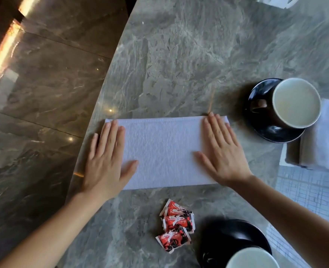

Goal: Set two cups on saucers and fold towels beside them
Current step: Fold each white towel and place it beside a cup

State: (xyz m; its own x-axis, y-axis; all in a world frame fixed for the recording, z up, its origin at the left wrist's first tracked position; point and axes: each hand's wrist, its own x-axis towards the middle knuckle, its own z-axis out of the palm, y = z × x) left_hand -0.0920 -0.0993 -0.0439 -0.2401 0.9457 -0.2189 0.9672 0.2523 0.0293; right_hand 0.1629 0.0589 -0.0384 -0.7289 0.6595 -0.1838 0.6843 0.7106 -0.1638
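A white towel [162,151], folded into a long rectangle, lies flat on the grey marble table [179,64]. My left hand [106,157] presses flat on its left end, fingers spread. My right hand [220,151] lies flat on its right end. A dark cup with a pale inside [295,102] stands on a black saucer [260,93] at the right. A second folded white towel [320,138] lies just right of that saucer. Another cup [250,258] sits on a black saucer [231,235] at the bottom edge, partly cut off.
Several red candy wrappers [176,225] lie between the towel and the near saucer. A thin wooden stick [210,102] rests beyond my right fingertips. The table's curved edge [94,117] drops to a glossy stone floor [34,93] on the left.
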